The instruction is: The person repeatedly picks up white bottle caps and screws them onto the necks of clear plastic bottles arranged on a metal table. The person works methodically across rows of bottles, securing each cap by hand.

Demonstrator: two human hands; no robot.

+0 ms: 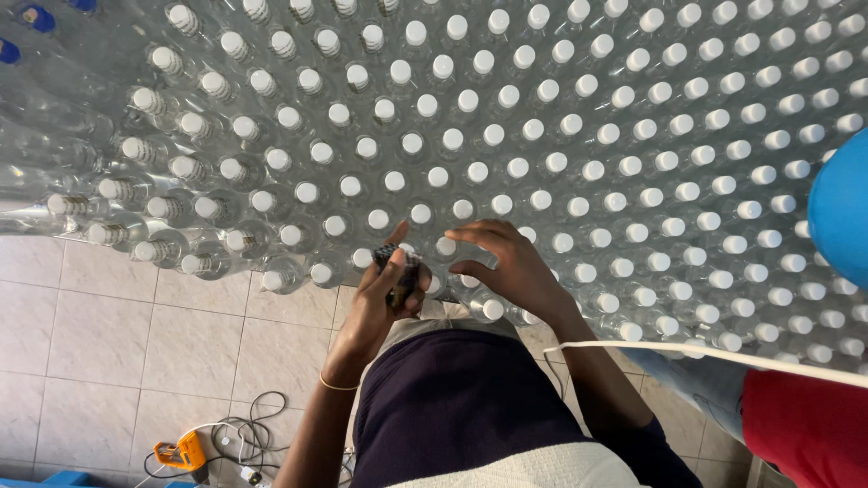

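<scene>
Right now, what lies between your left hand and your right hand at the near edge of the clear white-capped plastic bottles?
In the head view, only white bottle caps fill the narrow gap between left hand and right hand.

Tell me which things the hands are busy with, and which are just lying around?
In use:
- left hand gripping a small dark object; what it is, I cannot tell
- right hand resting on the white-capped clear bottles

Just lying about:
- orange tool and tangled cables on the tiled floor
- blue round thing at the right edge
</scene>
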